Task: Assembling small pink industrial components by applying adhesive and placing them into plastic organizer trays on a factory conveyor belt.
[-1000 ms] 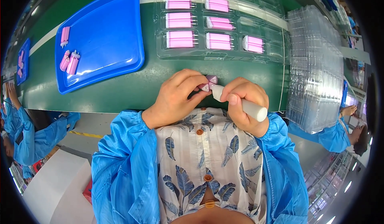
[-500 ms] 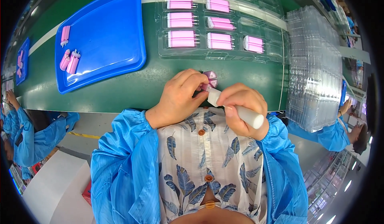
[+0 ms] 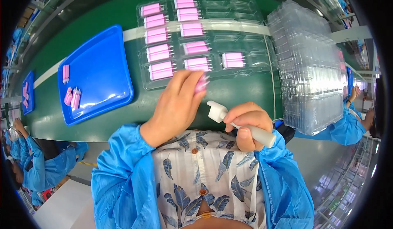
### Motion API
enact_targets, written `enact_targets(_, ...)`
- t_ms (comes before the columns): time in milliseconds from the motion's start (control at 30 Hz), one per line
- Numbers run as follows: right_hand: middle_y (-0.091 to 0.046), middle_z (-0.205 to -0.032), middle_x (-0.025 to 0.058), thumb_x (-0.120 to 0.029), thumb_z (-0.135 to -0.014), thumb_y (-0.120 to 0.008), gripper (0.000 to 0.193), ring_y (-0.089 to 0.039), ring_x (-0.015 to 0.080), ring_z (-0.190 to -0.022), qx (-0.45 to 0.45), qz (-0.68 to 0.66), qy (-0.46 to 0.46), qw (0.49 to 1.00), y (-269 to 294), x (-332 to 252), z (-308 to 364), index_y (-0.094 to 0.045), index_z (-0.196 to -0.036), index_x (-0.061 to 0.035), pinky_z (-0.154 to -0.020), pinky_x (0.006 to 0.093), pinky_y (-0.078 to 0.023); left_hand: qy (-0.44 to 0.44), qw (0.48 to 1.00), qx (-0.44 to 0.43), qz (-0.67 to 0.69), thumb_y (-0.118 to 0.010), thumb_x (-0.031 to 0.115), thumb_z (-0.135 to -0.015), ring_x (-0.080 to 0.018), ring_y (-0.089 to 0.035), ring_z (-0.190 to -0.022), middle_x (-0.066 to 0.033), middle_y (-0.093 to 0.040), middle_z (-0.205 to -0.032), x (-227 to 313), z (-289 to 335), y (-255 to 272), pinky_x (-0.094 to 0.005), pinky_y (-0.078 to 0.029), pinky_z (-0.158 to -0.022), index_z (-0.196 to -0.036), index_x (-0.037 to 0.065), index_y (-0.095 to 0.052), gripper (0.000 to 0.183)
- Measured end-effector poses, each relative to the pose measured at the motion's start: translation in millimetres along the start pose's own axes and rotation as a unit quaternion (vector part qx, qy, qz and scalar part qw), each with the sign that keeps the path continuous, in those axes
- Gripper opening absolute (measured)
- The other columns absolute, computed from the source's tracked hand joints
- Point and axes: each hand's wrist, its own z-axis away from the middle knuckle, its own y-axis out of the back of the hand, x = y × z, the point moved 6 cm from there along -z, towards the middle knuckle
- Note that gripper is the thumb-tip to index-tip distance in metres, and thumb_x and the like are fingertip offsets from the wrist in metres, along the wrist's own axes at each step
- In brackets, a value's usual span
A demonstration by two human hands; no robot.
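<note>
My left hand [image 3: 174, 104] pinches a small pink piece with pins [image 3: 200, 84], blurred and partly covered by the fingers. It hovers at the near edge of a clear plastic blister tray [image 3: 256, 72]. In that tray, two columns of pink pieces with white ends and metal pins lie in the pockets, and a single pink piece [image 3: 233, 60] sits in the third column. My right hand [image 3: 250, 124] is wrapped around a white tool [image 3: 217, 111] with a round handle and a notched head. The head points toward my left hand, apart from it.
A blue tray [image 3: 100, 69] on the left holds 3 pink pieces [image 3: 75, 98]. Tall stacked clear trays [image 3: 305, 73] stand at the right on the green table [image 3: 229, 92]. A smaller blue tray [image 3: 28, 92] is at far left. People in blue work at both sides.
My left hand has lifted the pink piece away from the tool's head toward the blister tray. My right hand, still gripping the tool, sits a little lower. The whole view has shifted.
</note>
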Motion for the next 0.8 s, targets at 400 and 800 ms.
enact_targets(400, -0.061, -0.094, 0.0216, -0.025, -0.099, -0.057, 0.027, -0.056, 0.0154, -0.057, 0.051, -0.059, -0.022, 0.997, 29, 18, 24, -0.052, -0.101, 0.0016, -0.048, 0.0269, -0.047, -0.120, 0.957, 0.112, -0.240, -0.060, 0.005, -0.074, -0.0331, -0.060, -0.100, -0.0206, -0.062, -0.109, 6, -73, 0, -0.0399, -0.051, -0.083, -0.104, -0.004, -0.061, 0.031)
enact_targets(800, -0.062, -0.096, 0.0209, -0.022, -0.099, -0.056, 0.023, -0.056, 0.0149, -0.055, -0.051, -0.040, -0.081, 0.995, -21, 25, 5, -0.051, -0.101, 0.0009, -0.048, 0.0262, -0.047, 0.258, 0.824, 0.067, -0.499, -0.055, 0.004, -0.088, -0.0351, -0.061, -0.112, -0.0155, -0.066, -0.117, -214, 144, 284, -0.0432, -0.051, -0.093, -0.126, 0.007, -0.058, 0.039)
